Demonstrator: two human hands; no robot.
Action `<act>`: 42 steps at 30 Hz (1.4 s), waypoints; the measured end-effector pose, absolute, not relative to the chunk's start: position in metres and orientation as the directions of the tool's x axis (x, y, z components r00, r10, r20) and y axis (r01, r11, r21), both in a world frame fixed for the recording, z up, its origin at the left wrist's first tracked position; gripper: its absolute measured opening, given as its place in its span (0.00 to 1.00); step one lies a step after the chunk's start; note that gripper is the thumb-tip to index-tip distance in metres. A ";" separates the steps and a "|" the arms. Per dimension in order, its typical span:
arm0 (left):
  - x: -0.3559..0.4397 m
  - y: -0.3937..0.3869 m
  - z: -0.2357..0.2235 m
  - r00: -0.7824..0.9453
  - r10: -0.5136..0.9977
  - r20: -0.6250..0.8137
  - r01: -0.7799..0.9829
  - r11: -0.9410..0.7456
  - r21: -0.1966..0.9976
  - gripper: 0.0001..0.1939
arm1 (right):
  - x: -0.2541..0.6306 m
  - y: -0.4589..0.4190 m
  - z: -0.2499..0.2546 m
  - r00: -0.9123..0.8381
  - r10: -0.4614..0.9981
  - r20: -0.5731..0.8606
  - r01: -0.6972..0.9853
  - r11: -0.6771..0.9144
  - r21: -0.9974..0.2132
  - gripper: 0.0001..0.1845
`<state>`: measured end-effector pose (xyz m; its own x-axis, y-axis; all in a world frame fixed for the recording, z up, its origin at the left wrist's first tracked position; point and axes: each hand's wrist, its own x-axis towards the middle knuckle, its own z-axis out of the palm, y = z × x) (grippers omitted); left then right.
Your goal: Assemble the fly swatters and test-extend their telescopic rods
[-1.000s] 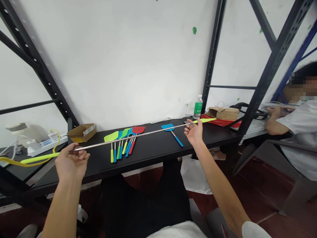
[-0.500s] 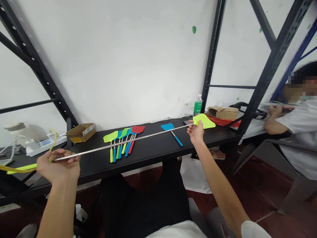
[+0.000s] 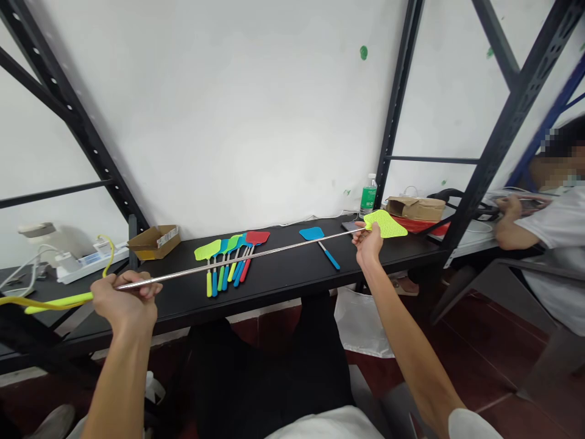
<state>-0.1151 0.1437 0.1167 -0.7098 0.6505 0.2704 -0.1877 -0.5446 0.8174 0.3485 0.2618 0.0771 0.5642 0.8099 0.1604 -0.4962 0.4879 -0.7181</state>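
Observation:
A yellow-green fly swatter [image 3: 256, 255] with a long, extended metal shaft stretches between both hands above the black table. My left hand [image 3: 128, 303] is closed around the shaft beside its yellow-green handle. My right hand [image 3: 368, 241] pinches the far end, at the neck of the perforated head. Below the shaft lies a row of short fly swatters [image 3: 233, 259] in yellow-green, blue, green and red, their heads overlapping. A single blue fly swatter [image 3: 327, 252] rests apart from them, nearer my right hand.
The black table [image 3: 283, 274] stands against a white wall between dark metal posts. An open cardboard box [image 3: 154, 242] and a power strip [image 3: 94, 263] are on the left. A bottle [image 3: 368, 195], phone and brown box [image 3: 415, 208] are on the right, where another person [image 3: 543, 225] sits.
Both hands still hold the long swatter. In the picture, hands, swatter and surroundings have shifted slightly right; my left hand has moved a little further right than the table items.

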 end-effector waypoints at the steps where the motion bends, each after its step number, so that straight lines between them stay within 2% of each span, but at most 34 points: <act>1: -0.114 0.144 0.116 -0.700 0.659 0.275 -0.187 -0.542 0.820 0.18 | 0.347 0.262 0.077 0.564 0.809 0.163 -0.497 0.491 -0.715 0.26; 12: -0.074 0.157 0.102 -0.473 0.811 0.343 -0.177 -0.469 0.865 0.23 | 0.307 0.255 0.075 0.497 0.836 0.232 -0.485 0.489 -0.725 0.25; 22: -0.048 0.158 0.098 -0.439 0.829 0.347 -0.193 -0.464 0.864 0.24 | 0.305 0.253 0.074 0.503 0.828 0.247 -0.460 0.498 -0.735 0.26; 28: -0.016 0.159 0.089 -0.252 0.900 0.354 -0.174 -0.402 0.899 0.27 | 0.297 0.249 0.080 0.462 0.843 0.276 -0.460 0.494 -0.738 0.26; 32: -0.021 0.157 0.089 -0.143 0.948 0.285 -0.138 -0.304 0.942 0.26 | 0.311 0.249 0.086 0.455 0.851 0.263 -0.493 0.486 -0.721 0.25; 37: -0.040 0.154 0.097 -0.269 0.921 0.282 -0.222 -0.344 0.912 0.27 | 0.328 0.250 0.090 0.509 0.837 0.201 -0.528 0.488 -0.695 0.26; 42: -0.059 0.153 0.100 -0.367 0.870 0.328 -0.232 -0.427 0.874 0.25 | 0.336 0.251 0.092 0.556 0.803 0.212 -0.498 0.527 -0.689 0.27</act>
